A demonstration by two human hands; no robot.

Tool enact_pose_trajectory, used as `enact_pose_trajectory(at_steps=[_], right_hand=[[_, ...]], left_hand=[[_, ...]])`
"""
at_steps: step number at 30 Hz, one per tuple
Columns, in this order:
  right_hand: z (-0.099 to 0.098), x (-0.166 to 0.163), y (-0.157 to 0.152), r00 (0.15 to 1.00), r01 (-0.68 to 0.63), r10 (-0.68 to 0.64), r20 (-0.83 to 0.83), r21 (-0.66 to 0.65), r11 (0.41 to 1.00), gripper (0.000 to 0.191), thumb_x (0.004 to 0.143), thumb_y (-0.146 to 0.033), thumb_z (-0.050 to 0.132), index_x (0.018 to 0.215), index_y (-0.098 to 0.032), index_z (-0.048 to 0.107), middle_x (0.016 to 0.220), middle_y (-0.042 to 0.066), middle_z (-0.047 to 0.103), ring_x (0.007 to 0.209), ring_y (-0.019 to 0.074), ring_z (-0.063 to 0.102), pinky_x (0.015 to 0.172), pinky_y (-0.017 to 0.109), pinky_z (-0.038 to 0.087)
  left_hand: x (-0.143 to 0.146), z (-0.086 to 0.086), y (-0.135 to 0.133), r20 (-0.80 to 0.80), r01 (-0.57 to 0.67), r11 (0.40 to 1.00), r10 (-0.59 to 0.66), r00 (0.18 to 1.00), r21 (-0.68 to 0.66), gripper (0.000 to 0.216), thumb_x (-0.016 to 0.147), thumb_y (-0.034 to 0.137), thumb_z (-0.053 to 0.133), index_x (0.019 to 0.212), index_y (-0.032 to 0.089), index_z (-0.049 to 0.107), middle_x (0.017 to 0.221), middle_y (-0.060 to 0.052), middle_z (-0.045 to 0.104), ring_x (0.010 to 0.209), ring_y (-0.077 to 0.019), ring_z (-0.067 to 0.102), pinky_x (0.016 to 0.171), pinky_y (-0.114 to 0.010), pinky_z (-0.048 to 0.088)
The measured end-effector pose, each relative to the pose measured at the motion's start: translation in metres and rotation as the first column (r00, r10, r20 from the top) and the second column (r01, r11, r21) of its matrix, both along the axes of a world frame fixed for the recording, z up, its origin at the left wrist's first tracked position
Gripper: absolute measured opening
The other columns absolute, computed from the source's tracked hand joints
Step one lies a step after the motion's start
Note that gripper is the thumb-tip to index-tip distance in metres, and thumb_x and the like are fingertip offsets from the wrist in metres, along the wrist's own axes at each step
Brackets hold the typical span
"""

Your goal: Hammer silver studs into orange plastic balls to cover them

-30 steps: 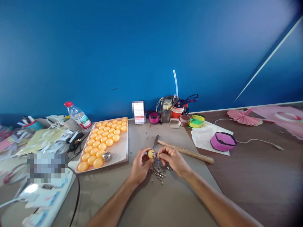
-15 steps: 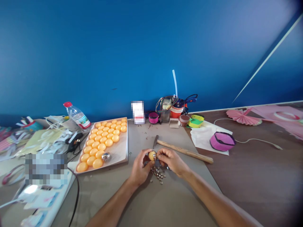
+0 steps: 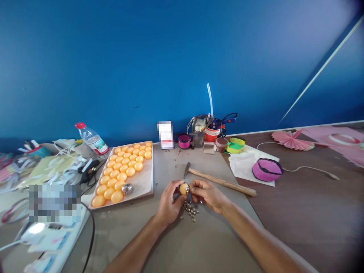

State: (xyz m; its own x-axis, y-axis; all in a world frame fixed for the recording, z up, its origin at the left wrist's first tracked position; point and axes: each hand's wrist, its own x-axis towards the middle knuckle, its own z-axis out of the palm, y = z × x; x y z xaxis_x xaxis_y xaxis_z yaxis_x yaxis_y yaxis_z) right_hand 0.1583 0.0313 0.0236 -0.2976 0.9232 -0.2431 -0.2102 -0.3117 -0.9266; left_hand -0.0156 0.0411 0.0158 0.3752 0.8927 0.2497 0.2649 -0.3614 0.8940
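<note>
My left hand (image 3: pixel 170 201) is closed round an orange ping-pong ball (image 3: pixel 184 189) that carries a few shiny silver studs on its right side. At that same side my right hand (image 3: pixel 209 196) has its thumb and fingertips pinched together, touching or nearly touching the ball; what they hold is too small to make out. Just below the hands, a loose pile of silver studs (image 3: pixel 191 210) lies on the grey mat (image 3: pixel 196 246). A hammer (image 3: pixel 222 180) with a wooden handle rests behind my right hand.
To the left stands a shallow box (image 3: pixel 146 182) of orange balls, with one silver-covered ball (image 3: pixel 127 188) among them. A water bottle (image 3: pixel 95 142) leans behind it. Tubs and an orange cup (image 3: pixel 212 133) line the wall; a purple hexagonal case (image 3: pixel 267 170) sits right.
The ball has turned slightly in my left hand, so its studs face more to the lower right. My right fingers have shifted a little at its side.
</note>
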Motion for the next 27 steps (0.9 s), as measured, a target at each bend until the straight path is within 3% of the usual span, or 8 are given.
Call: enact_pose_trajectory(at_steps=[8,12,17,27], right_hand=[[0.001,0.004,0.001,0.998,-0.056,0.056,0.006,-0.069,0.996,0.026,0.065,-0.037,0.065,0.069,-0.016,0.051,0.051,-0.004,0.052,0.048,0.0073,0.044,0.051,0.021,0.028],[0.007,0.005,0.001,0.994,-0.064,0.072,0.083,-0.102,0.993,0.024,0.063,-0.036,0.064,0.069,-0.016,0.052,0.048,-0.004,0.052,0.045,0.0064,0.043,0.046,0.02,0.025],[0.007,0.003,0.0,0.994,-0.021,0.03,0.107,-0.081,0.997,0.019,0.064,-0.031,0.061,0.069,-0.016,0.051,0.048,-0.004,0.054,0.045,0.0065,0.045,0.048,0.02,0.029],[-0.003,-0.006,-0.001,0.975,0.082,-0.075,0.21,-0.021,0.996,0.012,0.067,-0.027,0.055,0.067,-0.018,0.047,0.048,-0.004,0.056,0.047,0.0098,0.051,0.049,0.021,0.036]], left_hand=[[0.001,0.002,-0.001,0.002,0.009,1.0,-0.009,1.0,0.0,0.036,0.073,0.018,0.056,0.109,0.022,0.056,0.105,-0.008,0.059,0.094,-0.0202,0.054,0.083,-0.033,0.044],[0.0,0.001,-0.001,-0.028,0.033,0.997,-0.031,0.999,0.067,0.035,0.074,0.017,0.055,0.109,0.021,0.055,0.108,-0.009,0.059,0.099,-0.0212,0.053,0.087,-0.035,0.043],[0.0,0.002,-0.002,-0.109,0.045,0.987,-0.028,0.994,0.153,0.034,0.076,0.014,0.052,0.109,0.02,0.052,0.109,-0.009,0.059,0.103,-0.021,0.053,0.091,-0.037,0.04],[0.0,0.001,-0.002,-0.15,0.068,0.981,-0.04,0.988,0.181,0.033,0.078,0.015,0.05,0.11,0.02,0.051,0.111,-0.01,0.057,0.106,-0.0214,0.051,0.093,-0.039,0.039]])
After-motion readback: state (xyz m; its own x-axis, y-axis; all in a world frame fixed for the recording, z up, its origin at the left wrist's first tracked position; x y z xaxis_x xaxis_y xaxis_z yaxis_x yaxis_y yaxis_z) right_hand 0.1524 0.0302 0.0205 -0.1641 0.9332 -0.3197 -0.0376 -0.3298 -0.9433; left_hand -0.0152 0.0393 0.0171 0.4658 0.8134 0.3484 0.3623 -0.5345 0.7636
